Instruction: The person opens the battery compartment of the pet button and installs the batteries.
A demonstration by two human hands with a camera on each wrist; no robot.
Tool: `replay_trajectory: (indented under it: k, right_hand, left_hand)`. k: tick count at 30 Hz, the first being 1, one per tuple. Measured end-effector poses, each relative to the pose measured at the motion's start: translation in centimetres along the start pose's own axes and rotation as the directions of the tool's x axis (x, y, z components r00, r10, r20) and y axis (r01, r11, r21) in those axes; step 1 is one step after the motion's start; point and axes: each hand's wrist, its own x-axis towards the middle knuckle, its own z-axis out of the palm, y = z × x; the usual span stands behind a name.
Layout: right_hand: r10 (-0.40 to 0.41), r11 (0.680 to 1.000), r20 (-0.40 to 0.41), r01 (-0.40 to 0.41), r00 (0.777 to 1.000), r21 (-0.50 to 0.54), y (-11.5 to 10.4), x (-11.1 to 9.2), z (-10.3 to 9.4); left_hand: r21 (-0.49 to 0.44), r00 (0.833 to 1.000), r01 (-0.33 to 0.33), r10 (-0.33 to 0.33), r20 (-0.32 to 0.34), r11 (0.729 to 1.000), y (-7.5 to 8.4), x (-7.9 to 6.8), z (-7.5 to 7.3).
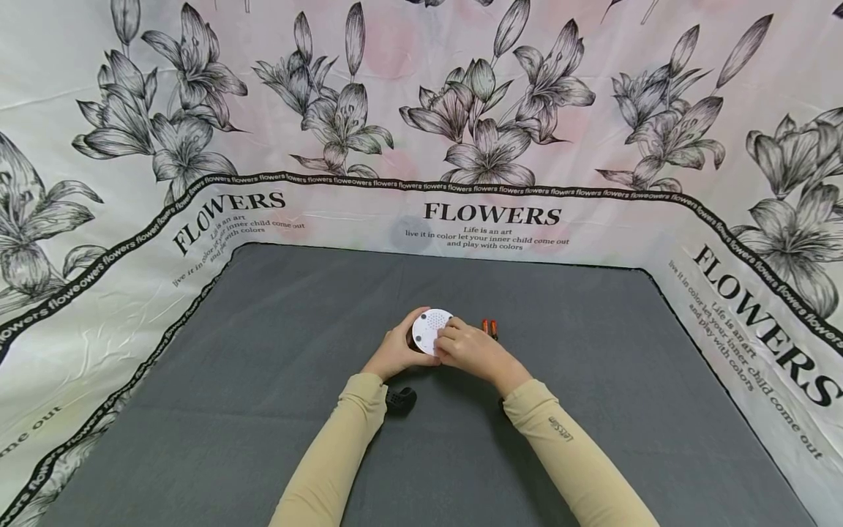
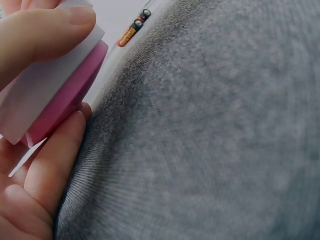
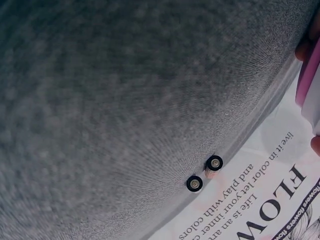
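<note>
A round device [image 1: 426, 331] is tilted up over the table, its white face toward the head view, with small holes and dark round feet. Its side shows white next to a pink band [image 2: 75, 95] in the left wrist view. My left hand [image 1: 397, 350] grips it from the left, thumb [image 2: 45, 37] on the white part and fingers beneath the pink. The right hand [image 1: 473, 353] has bent fingers on the right part of the white face, at its edge; what lies under those fingertips is hidden. Just beyond the right hand are two small orange-and-black batteries [image 1: 489, 328].
Grey cloth covers the table [image 1: 263, 380]. White fabric walls [image 1: 369, 212] printed with flowers and lettering rise at the back and both sides. A black strap piece [image 1: 400, 401] hangs at the left wrist. The batteries lie side by side [image 3: 194, 184].
</note>
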Motion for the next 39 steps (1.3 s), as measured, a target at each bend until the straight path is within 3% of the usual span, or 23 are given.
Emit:
replay_trajectory:
  k: [5, 12, 16, 19, 22, 26, 31, 39]
  right_hand:
    - [-0.003, 1.000, 0.000, 0.003, 1.000, 0.010, 0.1, 0.2, -0.1]
    - [0.062, 0.993, -0.039, -0.058, 0.997, 0.098, 0.2, 0.0, -0.3]
    - [0.152, 0.974, 0.001, -0.150, 0.988, 0.167, 0.2, -0.2, -0.3]
    - [0.250, 0.948, 0.050, -0.255, 0.967, 0.193, 0.0, -0.5, -0.2]
    - [0.301, 0.930, 0.070, -0.309, 0.951, 0.199, 0.0, -0.6, -0.1]
    - [0.272, 0.946, 0.049, -0.277, 0.961, 0.168, -0.1, -0.6, -0.1]
    - [0.237, 0.963, 0.034, -0.239, 0.971, 0.125, -0.2, -0.8, -0.2]
    - [0.289, 0.946, 0.096, -0.300, 0.952, 0.126, -0.4, -0.9, -0.6]
  left_hand:
    - [-0.012, 1.000, -0.015, 0.015, 0.000, 1.000, 0.1, 0.2, -0.2]
    - [-0.032, 0.999, -0.033, 0.033, 0.003, 0.999, 0.2, 0.2, -0.2]
    - [-0.054, 0.999, -0.051, 0.050, -0.005, 0.997, -0.2, 0.3, 0.0]
    - [-0.055, 0.999, -0.049, 0.048, -0.021, 0.997, -1.1, 0.5, 0.2]
    - [-0.036, 0.999, -0.028, 0.027, -0.030, 0.999, -2.3, 0.7, 0.4]
    - [-0.017, 0.999, -0.013, 0.012, -0.034, 1.000, -3.3, 1.0, 0.5]
    - [-0.024, 0.999, -0.028, 0.027, -0.042, 0.999, -3.4, 1.1, 0.5]
    - [-0.033, 0.999, -0.042, 0.042, -0.026, 0.999, -2.0, 0.5, 0.3]
